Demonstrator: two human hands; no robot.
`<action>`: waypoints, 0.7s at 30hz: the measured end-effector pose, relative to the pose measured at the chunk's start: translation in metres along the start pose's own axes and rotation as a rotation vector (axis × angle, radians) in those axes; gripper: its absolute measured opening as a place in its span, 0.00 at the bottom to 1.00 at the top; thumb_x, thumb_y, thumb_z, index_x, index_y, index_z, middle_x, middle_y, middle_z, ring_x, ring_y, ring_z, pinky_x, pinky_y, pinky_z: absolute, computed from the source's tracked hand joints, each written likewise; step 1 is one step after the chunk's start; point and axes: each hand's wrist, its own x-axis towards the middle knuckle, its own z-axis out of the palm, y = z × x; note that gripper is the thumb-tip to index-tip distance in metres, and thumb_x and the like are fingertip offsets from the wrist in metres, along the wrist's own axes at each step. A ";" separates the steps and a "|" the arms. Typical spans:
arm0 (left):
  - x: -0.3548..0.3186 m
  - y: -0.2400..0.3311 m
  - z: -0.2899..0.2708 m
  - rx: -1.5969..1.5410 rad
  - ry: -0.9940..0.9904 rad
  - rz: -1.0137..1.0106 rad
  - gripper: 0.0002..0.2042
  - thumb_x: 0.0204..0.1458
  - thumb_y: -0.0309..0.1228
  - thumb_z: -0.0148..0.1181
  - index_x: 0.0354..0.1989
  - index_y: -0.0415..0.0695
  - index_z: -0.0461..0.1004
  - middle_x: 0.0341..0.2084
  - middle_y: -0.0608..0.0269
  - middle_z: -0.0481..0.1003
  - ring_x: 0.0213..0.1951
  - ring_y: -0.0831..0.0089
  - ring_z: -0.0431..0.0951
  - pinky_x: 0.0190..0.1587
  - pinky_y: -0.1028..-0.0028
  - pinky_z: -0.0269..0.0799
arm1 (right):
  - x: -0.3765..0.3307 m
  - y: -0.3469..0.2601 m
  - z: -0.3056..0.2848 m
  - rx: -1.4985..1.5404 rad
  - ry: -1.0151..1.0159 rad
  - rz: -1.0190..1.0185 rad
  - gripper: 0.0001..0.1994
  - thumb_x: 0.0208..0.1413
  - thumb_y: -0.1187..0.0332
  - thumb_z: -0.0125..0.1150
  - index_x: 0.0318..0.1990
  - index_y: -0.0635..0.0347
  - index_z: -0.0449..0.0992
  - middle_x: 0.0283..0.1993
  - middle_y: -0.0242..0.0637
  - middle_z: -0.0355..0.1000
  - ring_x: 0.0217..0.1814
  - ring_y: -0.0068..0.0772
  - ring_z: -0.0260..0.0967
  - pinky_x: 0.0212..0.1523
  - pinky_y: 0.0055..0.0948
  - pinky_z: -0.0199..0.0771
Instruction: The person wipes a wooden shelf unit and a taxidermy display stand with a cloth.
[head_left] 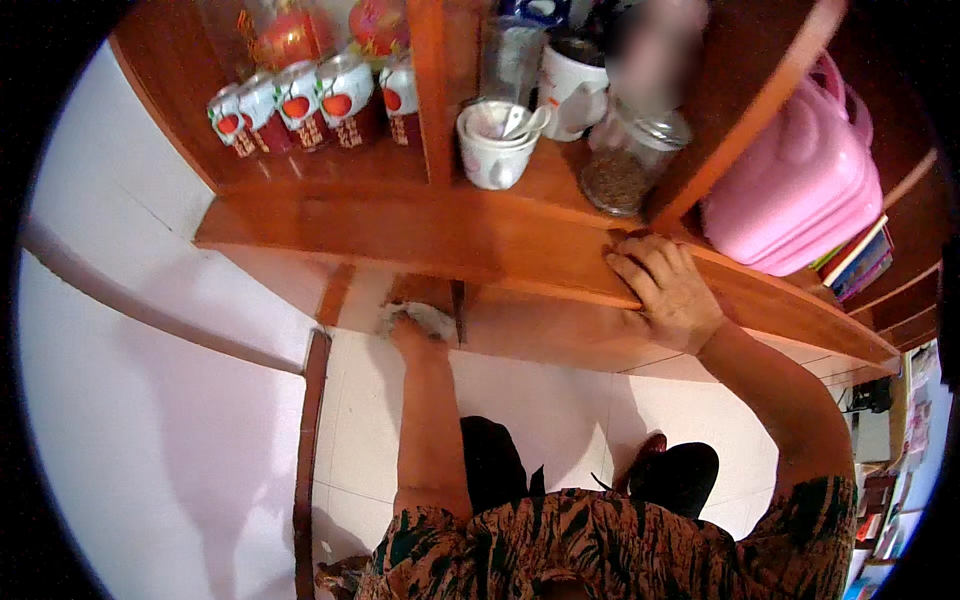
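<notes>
My left hand (413, 335) is closed on a pale cloth (425, 317) and presses it against the lower front of a wooden cabinet (400, 235), just under its jutting shelf ledge. My right hand (665, 290) rests flat on that ledge's front edge, fingers spread over the wood, holding nothing. Both forearms reach up from the lower edge, above my patterned top.
On the shelf stand several red-and-white cans (300, 105), a white cup with a spoon (497, 143), a white mug (572, 88) and a glass jar of dark grains (628, 160). A pink plastic case (800, 180) and books (860, 260) sit at right. White tiled floor (540, 400) lies below.
</notes>
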 end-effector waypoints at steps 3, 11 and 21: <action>0.015 0.035 0.010 0.122 -0.020 0.297 0.17 0.61 0.38 0.41 0.53 0.43 0.66 0.48 0.58 0.70 0.50 0.60 0.70 0.52 0.57 0.68 | 0.001 -0.002 -0.002 -0.001 0.034 -0.024 0.35 0.39 0.61 0.66 0.59 0.58 0.63 0.58 0.41 0.60 0.61 0.45 0.56 0.57 0.46 0.58; -0.048 -0.023 0.025 1.762 0.287 1.006 0.15 0.59 0.31 0.48 0.49 0.33 0.67 0.48 0.47 0.69 0.47 0.57 0.72 0.47 0.62 0.71 | -0.007 -0.007 -0.005 0.048 0.066 -0.018 0.31 0.44 0.61 0.63 0.58 0.57 0.64 0.59 0.43 0.61 0.61 0.46 0.55 0.58 0.45 0.58; -0.129 -0.015 0.038 0.600 -0.235 0.635 0.20 0.60 0.31 0.49 0.54 0.28 0.64 0.52 0.46 0.70 0.53 0.57 0.69 0.55 0.65 0.66 | -0.047 -0.019 -0.007 0.179 0.320 0.009 0.29 0.49 0.59 0.62 0.58 0.60 0.64 0.58 0.45 0.63 0.59 0.45 0.60 0.60 0.44 0.60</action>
